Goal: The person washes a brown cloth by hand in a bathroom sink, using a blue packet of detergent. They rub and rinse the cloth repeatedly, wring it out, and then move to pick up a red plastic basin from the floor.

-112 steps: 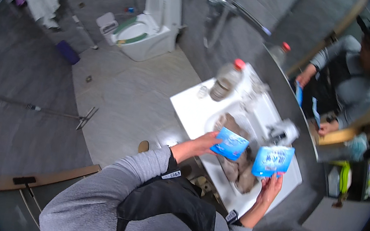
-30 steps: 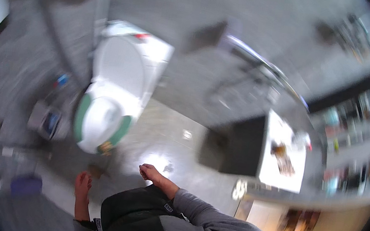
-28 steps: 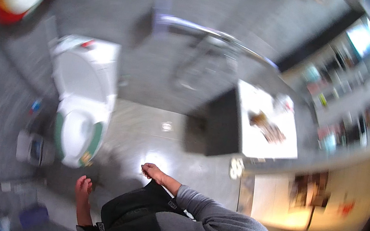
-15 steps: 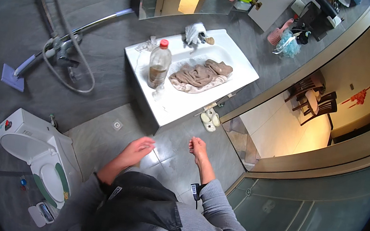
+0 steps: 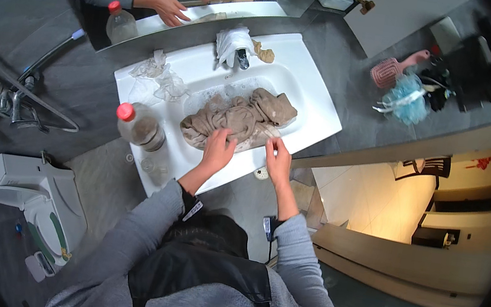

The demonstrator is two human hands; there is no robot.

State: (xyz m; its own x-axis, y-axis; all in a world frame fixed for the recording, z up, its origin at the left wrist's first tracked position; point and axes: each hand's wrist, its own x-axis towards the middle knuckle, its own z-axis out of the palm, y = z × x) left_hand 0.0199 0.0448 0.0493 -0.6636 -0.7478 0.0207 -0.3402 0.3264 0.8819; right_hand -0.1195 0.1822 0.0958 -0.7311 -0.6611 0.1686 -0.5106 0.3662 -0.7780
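A bunched brown cloth (image 5: pixel 234 120), with a paler patterned part along its near side, lies in the soapy water of a white sink (image 5: pixel 316 122). My left hand (image 5: pixel 217 151) is over the cloth's near edge, fingers loosely bent and apart. Whether its fingertips touch the cloth I cannot tell. Above the sink's front rim, to the right of the cloth, hovers my right hand (image 5: pixel 278 159), half curled with nothing visible in it. A clear plastic bottle (image 5: pixel 147 131) with a red cap stands on the sink's left side, partly filled with something dark.
Crumpled clear plastic (image 5: pixel 158 81) lies at the sink's back left. White wrapping covers the faucet (image 5: pixel 241 57), beside a tan lump (image 5: pixel 264 53). A mirror (image 5: pixel 175 30) rises behind. A pink hairbrush (image 5: pixel 389 71) and blue bath puff (image 5: pixel 408 101) hang right; a toilet (image 5: pixel 59 209) stands left.
I have come closer to the sink. Both hands moved forward from above the floor to the sink's front side, and the right hand's fist has loosened. The cloth looks about the same.
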